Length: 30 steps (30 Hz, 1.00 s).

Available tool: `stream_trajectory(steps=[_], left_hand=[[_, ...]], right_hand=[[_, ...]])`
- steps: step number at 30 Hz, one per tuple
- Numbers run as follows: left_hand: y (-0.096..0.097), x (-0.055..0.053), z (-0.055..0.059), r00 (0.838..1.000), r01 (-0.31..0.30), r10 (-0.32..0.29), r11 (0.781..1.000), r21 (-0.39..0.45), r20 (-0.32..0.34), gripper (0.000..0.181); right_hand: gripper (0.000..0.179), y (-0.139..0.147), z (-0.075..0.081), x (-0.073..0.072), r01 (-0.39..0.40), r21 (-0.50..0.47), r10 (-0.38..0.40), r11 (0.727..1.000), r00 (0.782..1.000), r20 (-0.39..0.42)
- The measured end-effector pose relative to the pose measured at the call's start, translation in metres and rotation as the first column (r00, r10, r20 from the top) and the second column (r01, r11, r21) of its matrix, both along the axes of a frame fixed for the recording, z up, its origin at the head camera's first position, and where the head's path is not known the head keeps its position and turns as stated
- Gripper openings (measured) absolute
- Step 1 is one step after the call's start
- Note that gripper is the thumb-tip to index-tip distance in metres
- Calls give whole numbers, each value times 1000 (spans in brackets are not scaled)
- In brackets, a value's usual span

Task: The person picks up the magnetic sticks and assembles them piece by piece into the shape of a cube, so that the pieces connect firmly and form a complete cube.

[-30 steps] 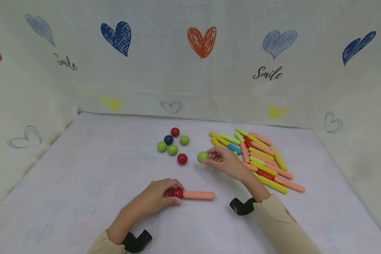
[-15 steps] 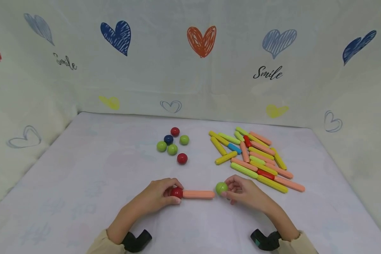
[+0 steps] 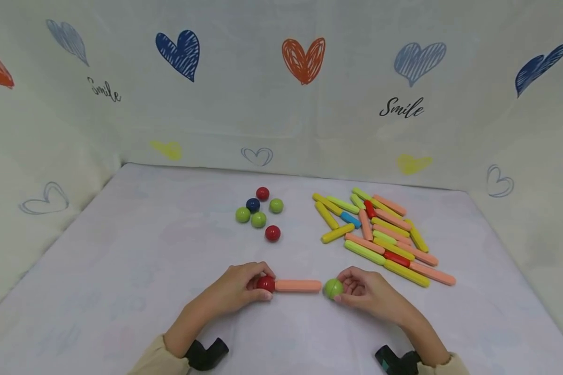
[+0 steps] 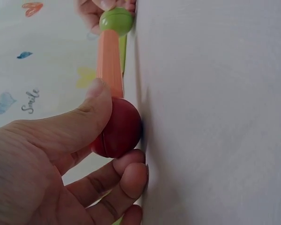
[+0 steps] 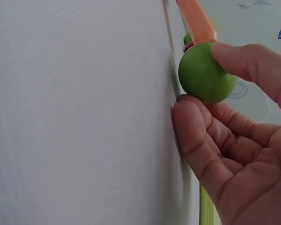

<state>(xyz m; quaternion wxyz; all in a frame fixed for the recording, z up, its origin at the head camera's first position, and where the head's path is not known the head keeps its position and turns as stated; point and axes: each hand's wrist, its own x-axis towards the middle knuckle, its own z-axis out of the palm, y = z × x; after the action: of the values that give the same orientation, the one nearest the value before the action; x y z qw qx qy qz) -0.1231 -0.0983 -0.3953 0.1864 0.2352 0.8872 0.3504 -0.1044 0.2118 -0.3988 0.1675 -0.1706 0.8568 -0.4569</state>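
Note:
My left hand (image 3: 236, 289) grips a red ball (image 3: 266, 284) between thumb and fingers, low over the white table. An orange stick (image 3: 298, 286) extends to the right from that ball, its near end against it. Past the stick's far end, my right hand (image 3: 371, 293) pinches a green ball (image 3: 333, 288), with a narrow gap between ball and stick in the head view. The left wrist view shows the red ball (image 4: 118, 129) close up, thumb on top. In the right wrist view the green ball (image 5: 206, 74) sits between thumb and fingertips.
Several loose balls lie behind my hands: green (image 3: 258, 219), red (image 3: 272, 233) and dark blue (image 3: 253, 204). To the right is a spread of short sticks (image 3: 389, 234) in yellow, orange, green, red and blue. A heart-printed cloth (image 3: 338, 120) hangs behind the table.
My right hand has carried the green ball toward me and to the right, down to the free end of the orange stick. The left hand has kept hold of the red ball in place.

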Motion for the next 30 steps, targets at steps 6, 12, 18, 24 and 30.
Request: stream_trajectory(steps=[6, 12, 18, 24, 30], left_hand=[[7, 2, 0, 1000, -14, 13, 1000, -17, -10, 29], [9, 4, 0, 999, -27, 27, 999, -36, -19, 29], [7, 2, 0, 1000, -14, 14, 999, -33, -9, 28], [7, 3, 1, 1000, 1, -1, 1000, -13, -1, 29], [8, 3, 2, 1000, 1, -2, 1000, -29, -11, 29]], right_hand=[[34, 2, -1, 0, -2, -5, 2, 1000, 1000, 7], [34, 1, -1, -1, -3, 12, 2, 1000, 1000, 11], [35, 1, -2, -1, 0, 28, -1, 1000, 1000, 21], [36, -1, 1, 0, -5, 46, 3, 999, 1000, 25], [39, 2, 11, 2, 18, 62, -20, 998, 999, 27]])
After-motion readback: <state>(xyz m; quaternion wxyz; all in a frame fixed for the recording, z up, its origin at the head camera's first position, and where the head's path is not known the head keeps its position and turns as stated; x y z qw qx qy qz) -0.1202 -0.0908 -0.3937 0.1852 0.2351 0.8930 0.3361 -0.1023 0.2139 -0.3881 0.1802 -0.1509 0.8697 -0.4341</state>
